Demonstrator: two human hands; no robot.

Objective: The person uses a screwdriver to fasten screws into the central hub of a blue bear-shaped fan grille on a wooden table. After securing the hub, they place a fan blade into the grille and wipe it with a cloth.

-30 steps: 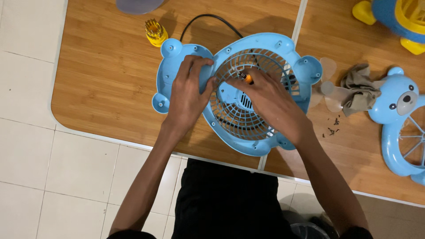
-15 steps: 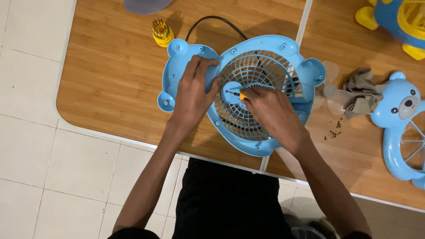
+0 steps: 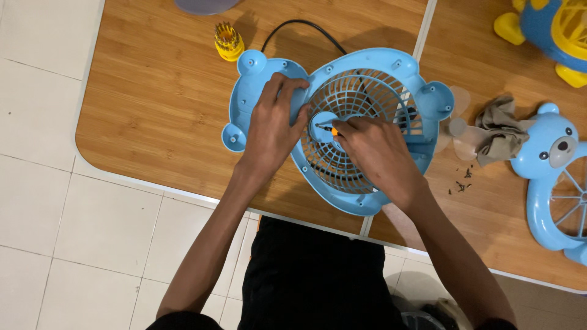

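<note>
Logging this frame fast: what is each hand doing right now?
Left hand: open, pressed flat on the blue fan housing.
Right hand: closed on a small orange-handled screwdriver, tip at the grille hub.

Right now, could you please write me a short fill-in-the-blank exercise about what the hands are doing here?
1. The right hand holds a small ____ with an orange collar.
2. The left hand rests on the light ____ fan housing.
3. The brownish cloth lies on the ____ table.

Missing words: screwdriver; blue; wooden
</note>
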